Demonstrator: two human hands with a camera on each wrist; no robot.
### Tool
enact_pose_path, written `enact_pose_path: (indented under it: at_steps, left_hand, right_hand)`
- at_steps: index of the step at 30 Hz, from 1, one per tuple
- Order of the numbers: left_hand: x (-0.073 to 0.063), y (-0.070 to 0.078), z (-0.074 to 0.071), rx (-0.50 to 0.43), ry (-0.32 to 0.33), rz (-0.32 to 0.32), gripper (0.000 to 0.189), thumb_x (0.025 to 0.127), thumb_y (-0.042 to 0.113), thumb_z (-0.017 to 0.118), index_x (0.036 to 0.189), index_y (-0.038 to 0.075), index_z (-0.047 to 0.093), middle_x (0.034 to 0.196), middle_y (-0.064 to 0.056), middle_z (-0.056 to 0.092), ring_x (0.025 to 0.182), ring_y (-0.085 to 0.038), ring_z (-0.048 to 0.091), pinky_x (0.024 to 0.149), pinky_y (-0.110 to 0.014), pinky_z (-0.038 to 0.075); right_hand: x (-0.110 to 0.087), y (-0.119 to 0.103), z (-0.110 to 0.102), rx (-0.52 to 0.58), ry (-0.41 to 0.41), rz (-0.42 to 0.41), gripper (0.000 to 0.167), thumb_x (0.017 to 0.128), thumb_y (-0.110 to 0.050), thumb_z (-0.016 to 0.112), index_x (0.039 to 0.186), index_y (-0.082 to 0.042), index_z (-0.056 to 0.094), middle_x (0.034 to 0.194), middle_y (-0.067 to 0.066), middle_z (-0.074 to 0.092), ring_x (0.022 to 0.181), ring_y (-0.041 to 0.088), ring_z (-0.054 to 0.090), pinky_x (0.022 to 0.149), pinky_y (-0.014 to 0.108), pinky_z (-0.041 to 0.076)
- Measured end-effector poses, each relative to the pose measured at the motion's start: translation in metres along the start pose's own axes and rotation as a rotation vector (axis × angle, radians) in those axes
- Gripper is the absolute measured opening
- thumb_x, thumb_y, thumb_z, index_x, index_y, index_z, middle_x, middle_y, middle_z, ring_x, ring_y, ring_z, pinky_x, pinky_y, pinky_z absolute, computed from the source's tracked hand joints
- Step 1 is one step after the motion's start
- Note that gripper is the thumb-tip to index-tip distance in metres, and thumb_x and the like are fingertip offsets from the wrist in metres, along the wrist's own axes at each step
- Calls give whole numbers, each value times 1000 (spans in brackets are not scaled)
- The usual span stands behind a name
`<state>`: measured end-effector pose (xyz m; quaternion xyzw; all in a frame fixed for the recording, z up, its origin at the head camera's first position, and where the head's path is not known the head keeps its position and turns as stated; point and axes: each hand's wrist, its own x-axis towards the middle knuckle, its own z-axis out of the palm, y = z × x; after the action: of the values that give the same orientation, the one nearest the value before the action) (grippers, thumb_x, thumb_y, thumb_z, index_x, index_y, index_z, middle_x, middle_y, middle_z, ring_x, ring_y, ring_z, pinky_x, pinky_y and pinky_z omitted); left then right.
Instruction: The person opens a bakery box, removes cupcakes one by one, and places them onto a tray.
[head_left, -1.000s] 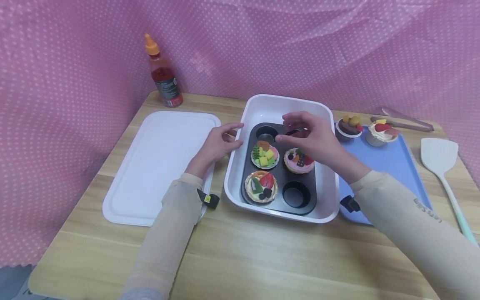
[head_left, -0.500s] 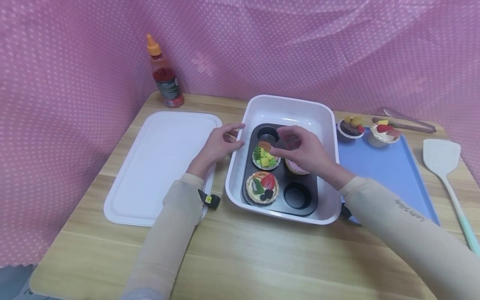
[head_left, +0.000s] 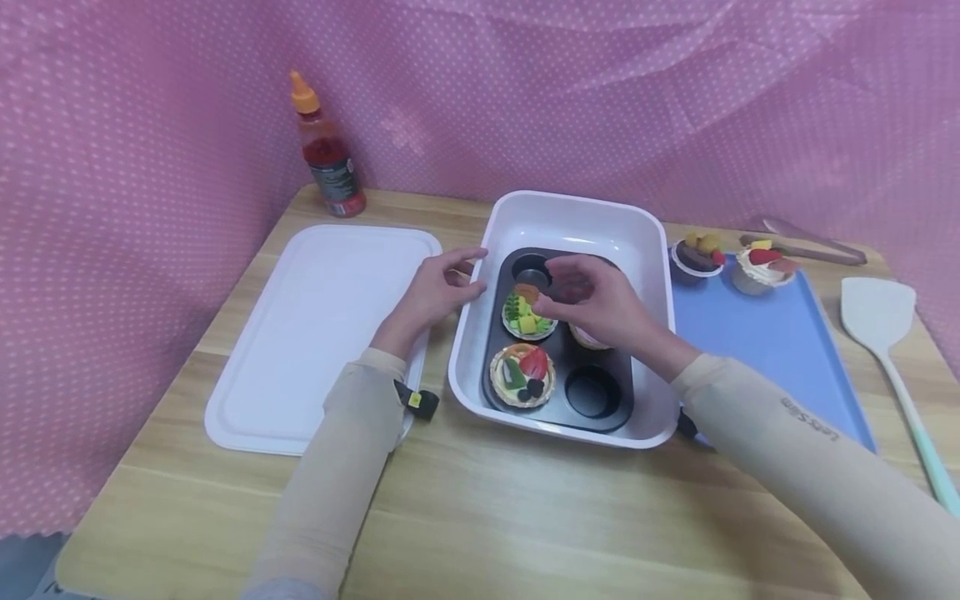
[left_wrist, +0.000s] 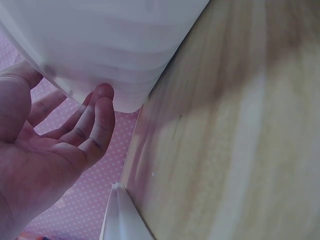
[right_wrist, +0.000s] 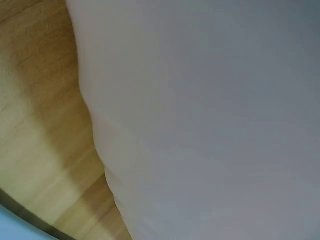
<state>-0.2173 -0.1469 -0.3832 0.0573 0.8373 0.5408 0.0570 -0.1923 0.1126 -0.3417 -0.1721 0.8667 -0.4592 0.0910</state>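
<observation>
In the head view, a dark muffin tin [head_left: 558, 400] lies inside a deep white container [head_left: 652, 417]. My left hand [head_left: 438, 290] touches the container's left rim; in the left wrist view its fingertips meet the outer wall. My right hand [head_left: 603, 304] hovers over the tin with loosely bent fingers, its thumb tip close to a cupcake topped with yellow and green pieces [head_left: 528, 315]. Nothing held shows between thumb and fingers. In front sits a strawberry-and-kiwi-topped tart [head_left: 522, 375]. The right hand mostly covers a pink-cream cupcake [head_left: 588, 337] and hides the upper right well.
A white lid-like board [head_left: 315, 333] lies to the left, with a sauce bottle [head_left: 333, 171] behind. On the right, a blue tray [head_left: 765, 350] bears a chocolate cupcake [head_left: 696, 257] and a cream cupcake [head_left: 759, 271]. Tongs [head_left: 810, 246] and a white spatula [head_left: 879, 312] lie beyond.
My right hand has moved left and slightly down over the tin, covering most of the pink-cream cupcake. The left hand stays at the container's rim.
</observation>
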Motion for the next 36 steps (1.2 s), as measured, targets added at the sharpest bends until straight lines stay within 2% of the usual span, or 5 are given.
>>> enact_pose_path:
  at_steps: [9,16,28,36]
  left_hand:
    - [3,-2,-1,-4,2,8,53,92,11,71,142,17,58,124,-17,65,104,-29,67,80,-32,58]
    - [3,-2,0,11,-2,-29,53,93,14,71,144,22,57,127,-13,63,109,-28,66,89,-38,57]
    - [4,-2,1,32,9,-38,54,93,15,71,145,25,56,127,-12,63,108,-27,63,94,-39,54]
    - [3,-2,0,39,21,-66,53,94,17,71,144,27,57,128,-11,63,108,-25,62,94,-38,53]
  right_hand:
    - [4,2,2,-1,-34,28,71,84,-32,83,142,-6,53,141,17,59,126,31,61,108,46,49]
    - [5,3,4,-43,-38,15,72,83,-32,84,143,-7,53,143,16,58,125,31,62,106,46,50]
    - [7,6,8,-143,-77,0,74,82,-35,85,143,-8,54,141,11,61,125,29,63,105,48,51]
    - [8,6,11,-182,-90,-48,74,81,-33,86,142,-4,55,140,14,61,123,30,64,102,45,53]
